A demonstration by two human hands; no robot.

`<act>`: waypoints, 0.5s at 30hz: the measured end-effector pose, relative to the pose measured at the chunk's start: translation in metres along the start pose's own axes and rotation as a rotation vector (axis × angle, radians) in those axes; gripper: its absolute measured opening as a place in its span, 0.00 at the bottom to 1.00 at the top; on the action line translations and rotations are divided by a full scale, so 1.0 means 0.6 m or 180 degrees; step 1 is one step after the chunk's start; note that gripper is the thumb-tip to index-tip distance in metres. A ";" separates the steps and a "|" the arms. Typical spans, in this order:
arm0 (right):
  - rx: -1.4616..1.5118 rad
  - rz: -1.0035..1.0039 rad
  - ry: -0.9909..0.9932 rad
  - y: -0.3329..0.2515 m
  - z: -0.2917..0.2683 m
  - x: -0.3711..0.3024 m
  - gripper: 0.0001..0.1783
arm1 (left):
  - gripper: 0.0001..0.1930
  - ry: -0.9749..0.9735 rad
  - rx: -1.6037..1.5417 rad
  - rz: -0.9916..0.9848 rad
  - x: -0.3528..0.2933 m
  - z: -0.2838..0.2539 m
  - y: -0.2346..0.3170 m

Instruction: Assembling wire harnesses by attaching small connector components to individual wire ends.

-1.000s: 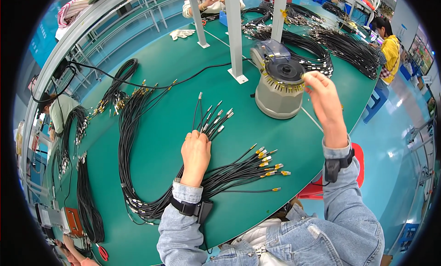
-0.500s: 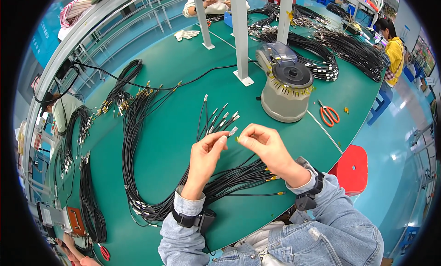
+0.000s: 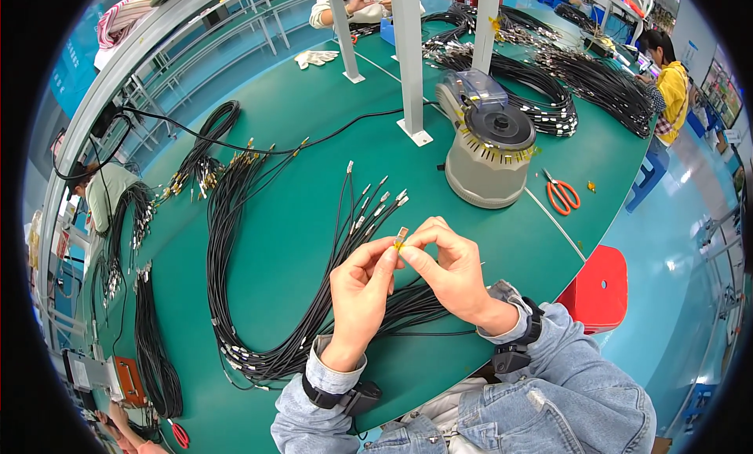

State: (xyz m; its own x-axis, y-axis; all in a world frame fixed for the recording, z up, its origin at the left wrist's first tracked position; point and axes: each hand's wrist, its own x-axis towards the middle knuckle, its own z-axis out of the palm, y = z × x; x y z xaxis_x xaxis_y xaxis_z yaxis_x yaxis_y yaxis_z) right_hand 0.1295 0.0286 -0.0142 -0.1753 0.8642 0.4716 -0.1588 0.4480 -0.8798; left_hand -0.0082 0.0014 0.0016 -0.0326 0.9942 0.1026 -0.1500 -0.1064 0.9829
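Between my two hands is the end of a black cable, a small silver connector (image 3: 401,234) pointing up and away from me. My left hand (image 3: 362,285) pinches the cable just below the connector. Thumb and forefinger of my right hand (image 3: 449,269) press a small piece of yellow tape (image 3: 398,246) against the connector's base. The fingers of both hands touch or nearly touch. Beneath and left of them curves a thick bundle of black cables (image 3: 223,250), with loose connector ends (image 3: 369,207) fanned out just beyond my left hand.
A round tape dispenser (image 3: 486,167) with yellow strips along its rim stands beyond my right hand. Orange-handled scissors (image 3: 562,195) lie right of it. Metal posts (image 3: 411,69) rise from the green table (image 3: 314,179). A red stool (image 3: 600,289) stands at the right edge. Other people work around the table.
My right hand has come left and down, bringing the yellow tape from beside the connector onto its base. My left hand has shifted slightly down and right.
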 end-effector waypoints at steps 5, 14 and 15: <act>0.0065 0.0112 0.0087 0.000 0.002 -0.002 0.02 | 0.10 -0.0021 -0.0064 -0.0003 -0.003 0.003 0.002; 0.0056 0.0102 0.0242 -0.002 0.005 -0.001 0.04 | 0.09 -0.0042 -0.0148 -0.0076 -0.004 0.002 0.006; 0.0031 0.0074 0.0196 -0.001 0.004 -0.001 0.04 | 0.09 -0.0048 -0.0164 -0.0082 -0.004 0.002 0.006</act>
State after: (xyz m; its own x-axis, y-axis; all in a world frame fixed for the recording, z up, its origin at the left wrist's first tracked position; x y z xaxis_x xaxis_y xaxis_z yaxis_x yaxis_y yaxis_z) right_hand 0.1274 0.0271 -0.0137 -0.1190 0.8870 0.4463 -0.1647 0.4256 -0.8898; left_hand -0.0075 -0.0016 0.0053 -0.0134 0.9967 0.0801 -0.2012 -0.0812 0.9762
